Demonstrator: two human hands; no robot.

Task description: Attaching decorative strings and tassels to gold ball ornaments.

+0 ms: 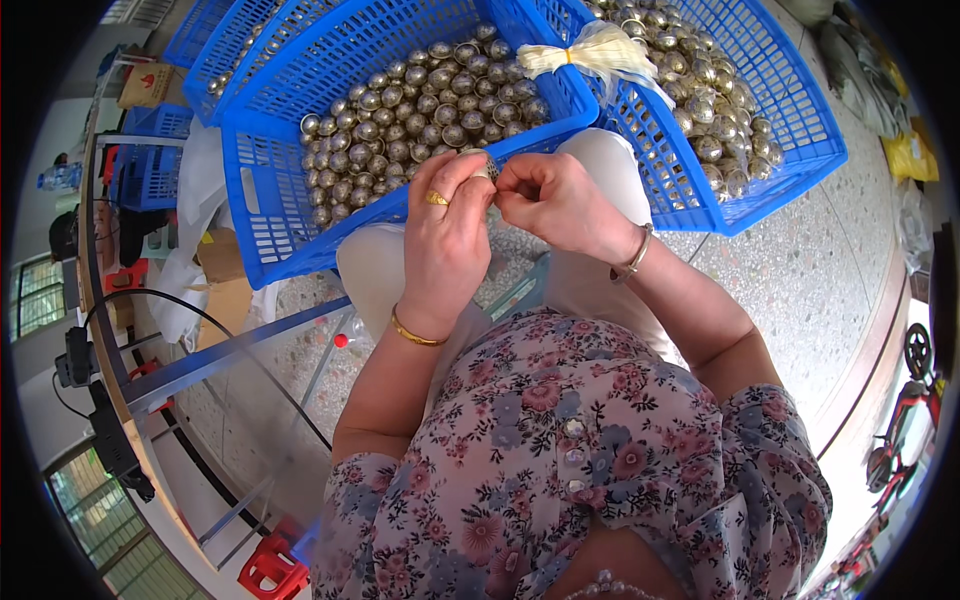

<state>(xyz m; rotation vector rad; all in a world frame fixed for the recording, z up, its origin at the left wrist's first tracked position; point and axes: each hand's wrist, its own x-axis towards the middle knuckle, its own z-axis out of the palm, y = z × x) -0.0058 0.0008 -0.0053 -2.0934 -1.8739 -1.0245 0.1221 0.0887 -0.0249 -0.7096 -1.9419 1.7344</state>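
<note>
Metal ball (488,169) held by blue crate's (575,117) knee-side edge, presumably for short reach.
Left hand (447,235) pinches it; right hand (568,202) narrowed, contents unclear.

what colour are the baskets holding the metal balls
The baskets are blue, clearest in the head view.

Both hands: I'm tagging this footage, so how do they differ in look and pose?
The left hand wears a gold-coloured ring; the right hand shows none. The left hand has a gold-coloured bangle at the wrist, the right hand a silver-coloured bangle. The left hand reaches up the picture; the right hand angles leftward. Both are ungloved, fingertips close together.
</note>
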